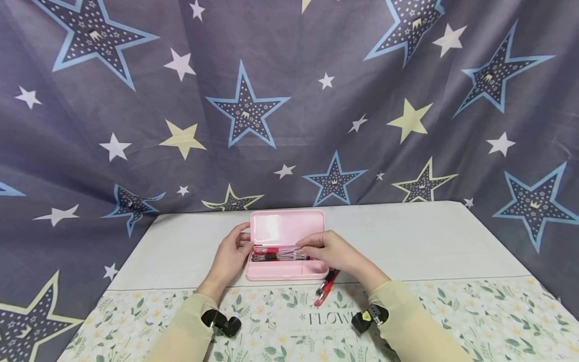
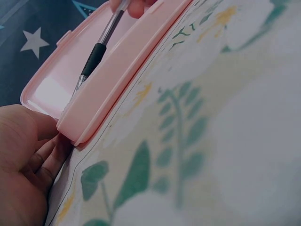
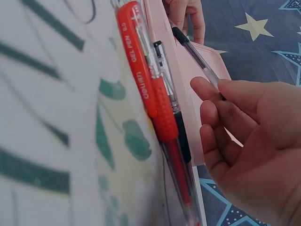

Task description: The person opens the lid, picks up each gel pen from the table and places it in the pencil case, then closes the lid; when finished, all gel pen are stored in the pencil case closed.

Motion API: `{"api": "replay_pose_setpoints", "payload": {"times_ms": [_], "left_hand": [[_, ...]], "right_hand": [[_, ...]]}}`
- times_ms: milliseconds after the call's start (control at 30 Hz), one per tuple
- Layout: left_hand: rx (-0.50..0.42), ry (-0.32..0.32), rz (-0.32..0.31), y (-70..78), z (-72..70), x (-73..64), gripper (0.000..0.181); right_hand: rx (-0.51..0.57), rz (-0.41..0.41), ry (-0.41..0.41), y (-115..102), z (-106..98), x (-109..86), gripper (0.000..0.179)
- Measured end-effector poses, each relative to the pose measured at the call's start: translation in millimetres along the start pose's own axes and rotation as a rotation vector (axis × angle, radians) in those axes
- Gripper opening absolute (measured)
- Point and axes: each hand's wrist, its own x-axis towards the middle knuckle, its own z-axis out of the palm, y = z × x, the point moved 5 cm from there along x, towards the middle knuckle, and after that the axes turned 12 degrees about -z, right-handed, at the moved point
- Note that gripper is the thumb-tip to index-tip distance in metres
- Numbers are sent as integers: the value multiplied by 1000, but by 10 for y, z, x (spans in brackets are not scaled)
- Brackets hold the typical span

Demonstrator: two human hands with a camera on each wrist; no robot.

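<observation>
An open pink pencil case (image 1: 274, 271) lies on the table with its lid raised at the back. My left hand (image 1: 229, 259) holds its left end, the thumb against the corner in the left wrist view. My right hand (image 1: 333, 250) is over the case's right side. Between thumb and fingertips it pinches a clear pen with a black grip (image 3: 201, 57), tilted with its grip end down toward the case's left end. Red pens (image 1: 270, 250) and black ones lie inside the long compartment; their exact number is unclear.
A red gel pen (image 3: 162, 113) and a black pen (image 3: 182, 139) lie side by side just off the case's front right corner. The floral cloth (image 1: 280, 317) covers the table's near part. A star-patterned curtain (image 1: 289, 125) hangs behind the table.
</observation>
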Motion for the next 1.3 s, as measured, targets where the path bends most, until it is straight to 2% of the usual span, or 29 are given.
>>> {"api": "replay_pose_setpoints", "payload": {"times_ms": [333,667,967,1300], "left_hand": [[-7,-6,8,-7,-8,11,56],[-9,-5,11,-2,-6,6,55],[-2,-3,-7,6,6,-14,55],[8,7,-8,11,-8,-24,55]], "right_hand": [[-62,13,40,20,0,4,11],[-106,19,39,-3,-55,-6,13],[-72,14,66,19,-159,-53,16],[-134,18,104,97,-373,-173,15]]}}
